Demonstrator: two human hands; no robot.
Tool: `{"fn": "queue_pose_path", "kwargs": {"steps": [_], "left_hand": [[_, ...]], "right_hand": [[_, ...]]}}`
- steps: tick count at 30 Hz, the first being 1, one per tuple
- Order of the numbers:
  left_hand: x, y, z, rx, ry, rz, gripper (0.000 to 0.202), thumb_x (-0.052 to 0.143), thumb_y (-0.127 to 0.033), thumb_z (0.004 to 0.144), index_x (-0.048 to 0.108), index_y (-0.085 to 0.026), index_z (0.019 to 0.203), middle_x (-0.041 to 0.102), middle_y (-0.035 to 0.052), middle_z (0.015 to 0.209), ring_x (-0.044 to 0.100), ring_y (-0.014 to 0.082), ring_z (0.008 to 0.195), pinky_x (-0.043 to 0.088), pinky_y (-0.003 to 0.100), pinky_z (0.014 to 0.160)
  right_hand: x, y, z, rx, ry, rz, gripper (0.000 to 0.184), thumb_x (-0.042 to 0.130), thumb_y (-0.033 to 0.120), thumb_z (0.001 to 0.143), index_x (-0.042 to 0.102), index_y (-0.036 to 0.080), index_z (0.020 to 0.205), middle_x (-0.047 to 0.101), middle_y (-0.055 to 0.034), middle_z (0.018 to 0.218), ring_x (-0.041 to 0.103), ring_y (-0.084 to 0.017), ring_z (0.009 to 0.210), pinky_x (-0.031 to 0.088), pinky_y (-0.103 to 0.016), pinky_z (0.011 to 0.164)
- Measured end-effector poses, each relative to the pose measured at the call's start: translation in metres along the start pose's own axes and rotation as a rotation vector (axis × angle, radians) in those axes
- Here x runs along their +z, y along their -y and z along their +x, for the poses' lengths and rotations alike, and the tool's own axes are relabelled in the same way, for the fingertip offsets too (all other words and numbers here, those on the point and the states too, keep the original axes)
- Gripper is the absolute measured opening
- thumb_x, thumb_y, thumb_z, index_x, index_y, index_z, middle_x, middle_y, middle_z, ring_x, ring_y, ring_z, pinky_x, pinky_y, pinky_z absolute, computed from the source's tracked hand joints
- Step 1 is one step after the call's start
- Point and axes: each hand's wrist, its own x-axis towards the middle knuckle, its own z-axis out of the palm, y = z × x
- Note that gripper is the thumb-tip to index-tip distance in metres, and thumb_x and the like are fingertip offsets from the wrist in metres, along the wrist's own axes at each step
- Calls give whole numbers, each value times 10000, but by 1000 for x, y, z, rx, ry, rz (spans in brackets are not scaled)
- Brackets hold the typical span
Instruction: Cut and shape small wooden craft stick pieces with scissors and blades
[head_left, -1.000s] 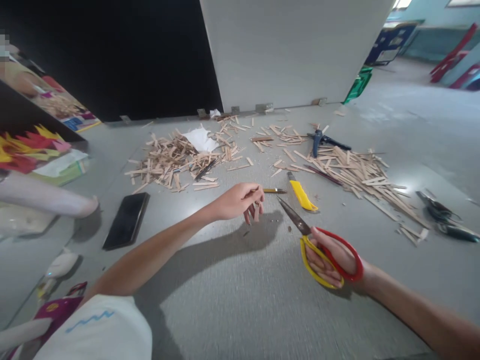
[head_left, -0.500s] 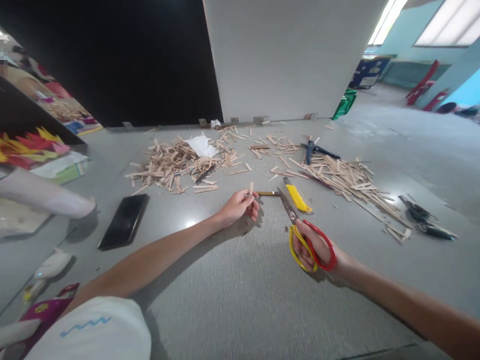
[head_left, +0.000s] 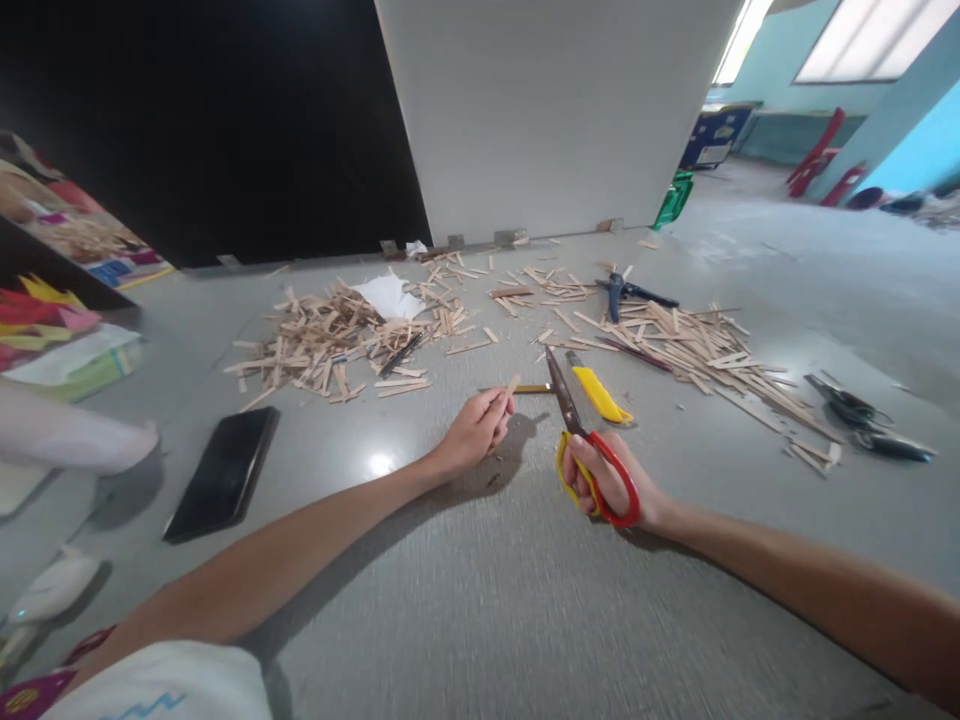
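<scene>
My left hand (head_left: 475, 431) pinches a short wooden stick (head_left: 510, 387) that points up and to the right, just above the grey floor. My right hand (head_left: 604, 480) grips red and yellow scissors (head_left: 581, 441) through the handles. Their closed blades point away from me, close to the stick's right. A yellow utility knife (head_left: 600, 392) lies just beyond the scissor tips, and a thin brown tool (head_left: 534, 388) lies beside the stick.
Heaps of cut wooden sticks lie at the left (head_left: 330, 335) and right (head_left: 697, 345), with blue pliers (head_left: 624, 292) among them. A black phone (head_left: 222, 472) rests left. Dark tools (head_left: 862, 420) sit far right. Another person's pale limb (head_left: 67, 435) reaches in from the left. A white board (head_left: 555, 110) stands behind.
My right hand brought the scissors up and left, towards the stick. My left hand turned the stick from hanging under the fingers to pointing up.
</scene>
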Motion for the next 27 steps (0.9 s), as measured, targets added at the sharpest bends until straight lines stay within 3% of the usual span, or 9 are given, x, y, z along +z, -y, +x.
{"fn": "queue_pose_path", "kwargs": {"steps": [6, 11, 16, 27], "left_hand": [[2, 0, -3, -19, -7, -56, 396, 513, -525, 1085, 484, -230, 823, 281, -126, 532, 236, 68, 380, 223, 151, 361], [4, -3, -5, -6, -58, -100, 351, 449, -533, 1113, 499, -240, 927, 259, -133, 571, 197, 78, 382, 227, 153, 344], [5, -3, -4, 0, -73, -107, 307, 409, -449, 1139, 503, -234, 942, 265, -127, 582, 220, 80, 380, 242, 149, 336], [5, -2, -5, 36, -57, -94, 272, 439, -432, 1118, 510, -225, 957, 330, -124, 595, 264, 70, 378, 280, 148, 332]], "right_hand": [[-4, 0, -3, 2, 17, -11, 776, 572, 962, 803, 579, 219, 580, 467, 36, 430, 444, -102, 344, 383, -228, 353], [-4, 1, -5, 11, 9, -23, 757, 582, 939, 819, 579, 220, 582, 469, 38, 441, 438, -100, 352, 403, -233, 362], [-3, 2, -4, 15, 1, -18, 773, 583, 961, 799, 573, 221, 574, 461, 41, 435, 431, -99, 354, 401, -236, 362], [-3, 3, -6, 26, -1, -27, 809, 580, 1009, 750, 565, 221, 571, 453, 45, 436, 435, -97, 343, 390, -235, 350]]}}
